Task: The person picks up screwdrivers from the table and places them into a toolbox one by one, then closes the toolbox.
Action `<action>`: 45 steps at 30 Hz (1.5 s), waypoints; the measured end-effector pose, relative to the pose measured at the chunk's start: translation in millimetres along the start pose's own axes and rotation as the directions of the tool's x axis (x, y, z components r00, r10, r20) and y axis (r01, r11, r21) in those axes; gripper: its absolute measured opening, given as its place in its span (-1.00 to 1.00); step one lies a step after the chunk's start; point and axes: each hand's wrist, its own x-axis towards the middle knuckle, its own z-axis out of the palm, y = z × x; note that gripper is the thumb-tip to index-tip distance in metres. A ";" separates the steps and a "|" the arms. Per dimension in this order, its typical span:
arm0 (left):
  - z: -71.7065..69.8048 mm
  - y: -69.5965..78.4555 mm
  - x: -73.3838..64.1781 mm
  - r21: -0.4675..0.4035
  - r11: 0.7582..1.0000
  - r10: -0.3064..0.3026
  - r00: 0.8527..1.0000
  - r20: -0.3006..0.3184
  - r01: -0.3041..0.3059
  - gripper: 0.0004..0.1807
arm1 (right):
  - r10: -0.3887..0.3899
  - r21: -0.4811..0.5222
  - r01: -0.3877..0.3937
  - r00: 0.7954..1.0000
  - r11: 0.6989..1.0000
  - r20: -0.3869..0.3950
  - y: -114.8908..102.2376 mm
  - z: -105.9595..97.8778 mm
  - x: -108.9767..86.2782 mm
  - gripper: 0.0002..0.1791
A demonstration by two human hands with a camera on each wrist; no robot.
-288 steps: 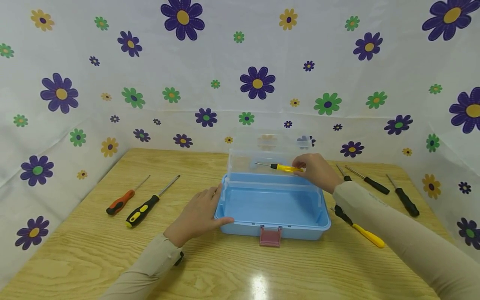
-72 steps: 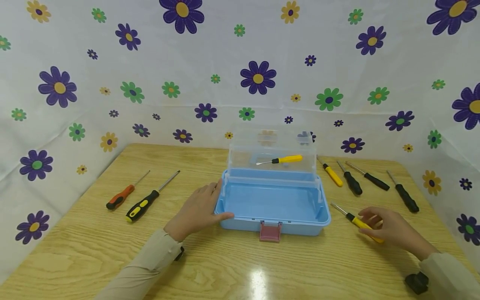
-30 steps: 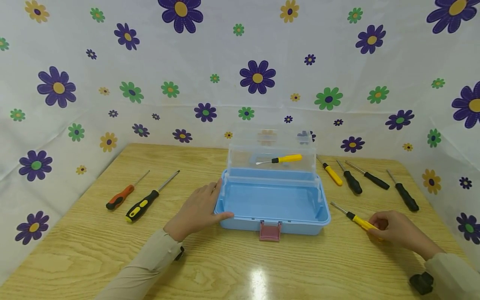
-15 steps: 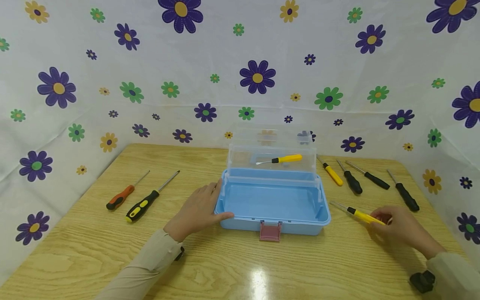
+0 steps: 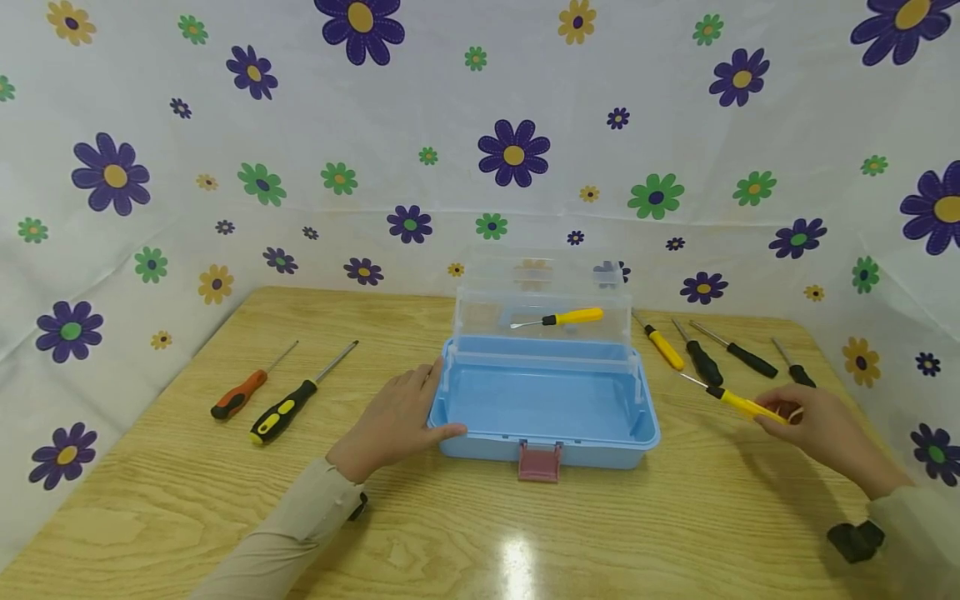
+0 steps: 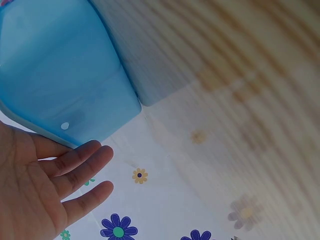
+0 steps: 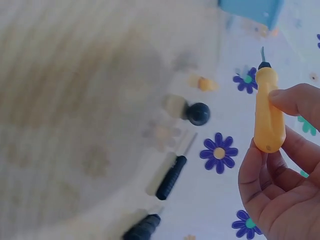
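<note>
At the right of the head view, my right hand (image 5: 817,429) pinches a yellow-handled screwdriver (image 5: 742,406) by its handle, thumb against fingers. Its thin shaft points left toward the box, and the right wrist view shows the handle (image 7: 270,112) raised over the table. My left hand (image 5: 393,421) rests against the left end of a light blue toolbox (image 5: 487,451), its fingers extended along the wall in the left wrist view. The toolbox stands open, its clear lid (image 5: 480,312) tipped back. Another yellow screwdriver (image 5: 577,317) lies level within the lid area.
Right of the toolbox lie a yellow screwdriver (image 5: 666,348) and black-handled screwdrivers (image 5: 705,365), one partly behind my right hand. An orange-and-black screwdriver (image 5: 242,393) and a black-and-yellow one (image 5: 285,410) lie on the left. A pink latch (image 5: 539,462) hangs at the toolbox's front.
My right hand has closed on the front yellow screwdriver, lifted it and moved it back and right. Earlier it held the screwdriver now in the lid area. My left hand has stayed put.
</note>
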 end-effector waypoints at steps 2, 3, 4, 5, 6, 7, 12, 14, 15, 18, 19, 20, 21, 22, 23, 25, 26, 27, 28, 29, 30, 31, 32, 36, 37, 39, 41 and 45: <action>-0.3 0.0 0.0 0.002 1.000 0.001 1.000 0.000 -0.001 0.11 | -0.007 -0.008 0.007 1.000 1.000 -0.019 0.5 -4.0 2.4 -0.83; -0.4 0.1 0.0 0.002 1.000 0.001 1.000 0.000 -0.001 0.11 | -0.014 -0.008 0.014 0.999 1.000 -0.029 0.6 -6.1 3.5 -0.83; -0.5 0.1 0.1 0.003 1.000 0.000 1.000 0.001 0.000 0.11 | -0.021 -0.008 0.021 0.999 1.000 -0.039 0.5 -8.1 4.5 -0.83; -0.7 0.2 0.1 0.002 1.000 0.000 1.000 0.001 0.000 0.11 | -0.030 -0.010 0.030 0.998 1.000 -0.050 0.4 -10.1 5.4 -0.84; -0.7 0.2 0.0 0.002 1.000 0.000 1.000 0.001 0.000 0.11 | -0.036 -0.013 0.035 0.997 0.999 -0.061 -0.3 -11.9 6.3 -0.84; -0.6 0.2 0.1 0.002 1.000 0.000 1.000 0.000 0.000 0.11 | -0.038 -0.007 0.038 0.997 0.999 -0.063 -0.8 -13.7 7.2 -0.84; -0.4 0.1 0.1 -0.001 1.000 0.001 1.000 -0.001 -0.001 0.11 | -0.036 -0.002 0.036 0.998 0.999 -0.056 -7.7 -22.0 13.9 -0.82; -0.4 0.1 0.2 -0.003 1.000 0.000 1.000 0.001 0.000 0.10 | -0.040 -0.005 0.039 0.998 0.999 -0.057 -11.7 -24.8 17.1 -0.81; -0.3 0.1 0.3 -0.004 1.000 -0.001 1.000 0.001 0.001 0.10 | -0.043 -0.006 0.043 0.997 0.999 -0.060 -13.9 -26.0 18.8 -0.81; -0.2 -0.1 0.4 -0.006 1.000 -0.003 1.000 0.004 0.003 0.11 | -0.052 -0.016 0.051 0.996 0.999 -0.072 -20.8 -29.0 24.4 -0.81; -0.2 -0.1 0.5 -0.006 1.000 -0.004 1.000 0.004 0.004 0.11 | -0.055 -0.020 0.053 0.996 0.998 -0.071 -23.2 -29.9 26.4 -0.80; 0.2 -0.4 0.5 -0.005 1.000 -0.003 1.000 0.004 0.003 0.11 | -0.054 -0.022 0.052 0.996 0.998 -0.068 -25.8 -30.8 28.4 -0.80; 0.2 -0.3 0.5 -0.006 1.000 -0.004 1.000 0.004 0.004 0.11 | -0.057 -0.021 0.056 0.996 0.998 -0.066 -28.3 -31.7 30.5 -0.80; 0.2 -0.3 0.5 -0.007 1.000 -0.004 1.000 0.004 0.004 0.11 | -0.060 -0.020 0.059 0.996 0.998 -0.064 -30.9 -32.5 32.6 -0.79; 0.4 -0.4 0.5 -0.009 1.000 -0.004 1.000 0.004 0.004 0.11 | -0.065 -0.021 0.064 0.996 0.998 -0.063 -33.4 -33.4 34.7 -0.79; 0.7 -0.7 0.4 -0.012 1.000 -0.002 1.000 0.003 0.003 0.11 | -0.082 -0.021 0.081 0.995 0.996 -0.059 -38.6 -35.0 38.8 -0.80; 0.9 -0.9 0.3 -0.013 1.000 -0.002 1.000 0.002 0.002 0.11 | -0.095 -0.021 0.094 0.994 0.995 -0.061 -41.2 -35.4 40.9 -0.80; 0.7 -0.8 0.3 -0.016 1.000 0.000 1.000 0.001 0.000 0.11 | -0.106 -0.023 0.105 0.992 0.994 -0.062 -44.0 -36.0 43.0 -0.81; 1.0 -1.1 0.2 -0.014 1.000 0.000 1.000 0.002 0.000 0.11 | -0.115 -0.030 0.113 0.992 0.993 -0.060 -46.9 -36.4 44.9 -0.81; 1.4 -1.5 0.1 -0.014 1.000 0.003 1.000 -0.001 -0.003 0.11 | -0.119 -0.034 0.118 0.991 0.992 -0.054 -50.2 -36.6 47.0 -0.81; 1.5 -1.7 0.1 -0.013 1.000 0.003 1.000 0.000 -0.003 0.11 | -0.121 -0.043 0.119 0.991 0.992 -0.050 -53.4 -36.5 49.1 -0.81; 1.5 -1.9 0.1 -0.013 1.000 0.003 1.000 0.001 -0.003 0.12 | -0.126 -0.051 0.123 0.991 0.991 -0.047 -56.7 -36.4 51.0 -0.81; 1.6 -2.0 0.2 -0.013 1.000 0.001 1.000 0.004 -0.001 0.12 | -0.125 -0.056 0.122 0.991 0.991 -0.038 -60.3 -36.0 53.1 -0.80; 1.4 -2.1 0.1 -0.017 1.000 -0.001 1.000 0.005 0.002 0.11 | -0.130 -0.050 0.130 0.991 0.990 -0.007 -74.3 -32.8 62.0 -0.79; 1.1 -1.9 0.0 -0.020 1.000 0.000 1.000 0.003 0.000 0.11 | -0.134 -0.043 0.135 0.991 0.990 0.003 -77.7 -31.7 64.6 -0.79; 0.7 -1.5 -0.2 -0.021 1.000 0.001 1.000 0.001 -0.001 0.10 | -0.135 -0.032 0.136 0.991 0.990 0.023 -84.1 -29.4 69.7 -0.78; 0.1 -0.9 -0.3 -0.022 1.000 0.002 1.000 0.002 -0.002 0.10 | -0.135 -0.039 0.137 0.990 0.990 0.042 -89.9 -27.1 74.5 -0.77; 0.2 -0.7 -0.2 -0.021 1.000 0.006 1.000 -0.004 -0.007 0.10 | -0.137 -0.034 0.141 0.987 0.989 0.085 -100.5 -23.0 83.0 -0.79</action>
